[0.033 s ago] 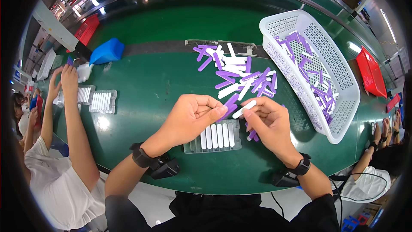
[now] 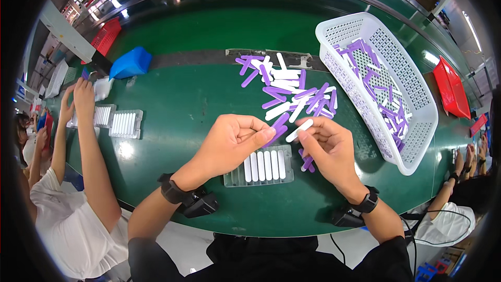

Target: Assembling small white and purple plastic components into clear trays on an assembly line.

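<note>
My left hand [image 2: 235,143] is closed on purple sticks [image 2: 281,124], short and flat with rounded ends; they fan out past the thumb, partly hidden by the fingers. Between the thumb and fingertips of my right hand [image 2: 327,143] is one white stick [image 2: 299,130] of the same shape, tilted and apart from the purple ones. Just below both hands lies a clear plastic tray [image 2: 228,180] holding a row of several white sticks [image 2: 267,166]; my left hand covers its upper left part. A few purple sticks [image 2: 307,163] lie beside the tray, under my right hand.
Beyond my hands spreads a loose pile of purple and white sticks [image 2: 297,94]. A white perforated basket [image 2: 383,141] with more sticks stands right. Left are filled trays [image 2: 125,124], a blue scoop-like bin [image 2: 130,62] and a co-worker's hands [image 2: 81,99]. A red basket [image 2: 451,89] sits far right.
My right hand with the white stick has shifted very slightly to the right, away from the purple sticks. My left hand looks nearly unmoved.
</note>
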Available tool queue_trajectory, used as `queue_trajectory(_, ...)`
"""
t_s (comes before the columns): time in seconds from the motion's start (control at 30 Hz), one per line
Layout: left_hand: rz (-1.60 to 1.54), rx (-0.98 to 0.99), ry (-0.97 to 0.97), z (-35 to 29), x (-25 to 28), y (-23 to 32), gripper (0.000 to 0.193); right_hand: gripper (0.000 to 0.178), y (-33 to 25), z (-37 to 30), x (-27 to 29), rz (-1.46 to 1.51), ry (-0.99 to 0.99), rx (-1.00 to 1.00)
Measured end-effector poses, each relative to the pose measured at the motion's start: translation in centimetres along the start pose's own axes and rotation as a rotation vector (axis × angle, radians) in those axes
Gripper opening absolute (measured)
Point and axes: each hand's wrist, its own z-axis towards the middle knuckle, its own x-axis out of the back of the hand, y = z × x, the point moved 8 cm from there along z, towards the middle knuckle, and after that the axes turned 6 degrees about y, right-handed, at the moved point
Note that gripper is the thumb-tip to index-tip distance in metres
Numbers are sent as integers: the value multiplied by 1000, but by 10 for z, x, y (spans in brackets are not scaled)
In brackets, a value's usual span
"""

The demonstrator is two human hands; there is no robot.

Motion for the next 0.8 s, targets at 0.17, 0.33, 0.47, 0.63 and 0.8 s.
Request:
queue_trajectory(0.17, -26, 24, 35, -2, 2, 3, 26, 35, -11, 2, 9, -205, 55, 94)
queue_trajectory(0.33, -29, 55, -42, -7, -8, 1, 19, 25, -9, -6, -12, -39, -132, 44)
queue_trajectory(0.47, 45, 27, -55, -12, -14, 9, 16, 17, 1, -7, -11, 119, -180, -78)
queue_trajectory(0.63, 492, -175, 130, -4, 12, 19, 12, 17, 5, 3, -4, 145, -140, -102)
queue_trajectory(0.8, 454, -204, 241, 0, 57, 38, 14, 15, 6, 5, 1, 87, -158, -81)
